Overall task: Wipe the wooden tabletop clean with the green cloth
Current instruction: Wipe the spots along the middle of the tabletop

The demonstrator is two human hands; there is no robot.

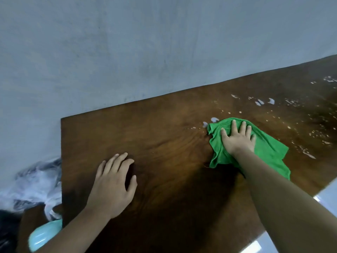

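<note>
The dark wooden tabletop (164, 143) fills the lower half of the view and butts against a wall. A crumpled green cloth (268, 147) lies on it right of centre. My right hand (238, 138) presses flat on the cloth, fingers spread and pointing toward the wall. My left hand (114, 185) rests palm down on the bare wood near the table's left side, fingers apart, holding nothing. White foam and droplets (269, 101) are scattered over the wood beyond and to the right of the cloth; two small blobs (214, 119) sit at the cloth's far edge.
A grey-blue wall (145, 52) runs along the table's far edge. Off the left edge lie crumpled clear plastic bags (36, 181) and a pale turquoise object (44, 234). A light floor (328, 196) shows past the table's near right edge.
</note>
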